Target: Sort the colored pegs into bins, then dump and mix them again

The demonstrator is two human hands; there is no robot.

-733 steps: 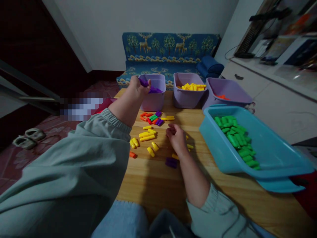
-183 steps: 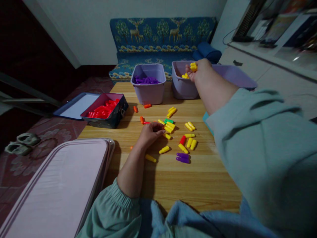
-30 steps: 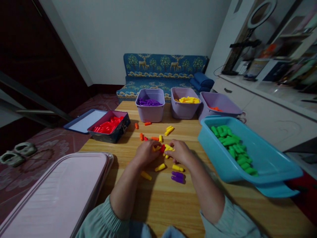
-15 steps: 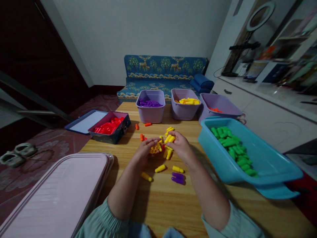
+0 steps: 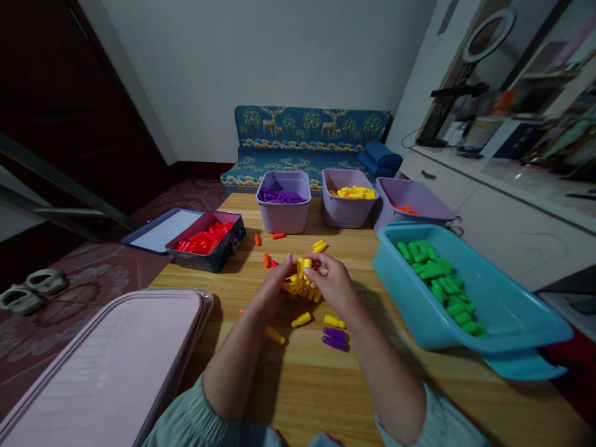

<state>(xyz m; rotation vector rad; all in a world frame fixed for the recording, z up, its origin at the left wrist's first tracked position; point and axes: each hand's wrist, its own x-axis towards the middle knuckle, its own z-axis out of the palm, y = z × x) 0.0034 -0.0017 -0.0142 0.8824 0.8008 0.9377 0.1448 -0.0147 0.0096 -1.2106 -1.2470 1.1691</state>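
Observation:
My left hand (image 5: 274,284) is cupped around a cluster of yellow bullet-shaped plastic pieces (image 5: 293,285), some showing hollow ends. Opposite it, my right hand (image 5: 331,276) pinches a couple of upright yellow pieces (image 5: 303,266) above that cluster. The fingers partly hide how many pieces each hand has. Nearer to me lie loose yellow pieces (image 5: 302,320) and two purple pieces (image 5: 334,339) side by side. Beyond my hands are a yellow pair (image 5: 320,246) and several orange pieces (image 5: 278,236).
Purple bins hold purple pieces (image 5: 282,196), yellow pieces (image 5: 354,192) and orange pieces (image 5: 405,209) at the back. A turquoise tub (image 5: 410,310) with green pieces stands right. An open tin (image 5: 218,261) of red pieces and a pink lid (image 5: 116,347) are left.
My right hand has brought yellow pieces inward and to the left, over the cluster at my left hand. My left hand has turned more upright, thumb raised.

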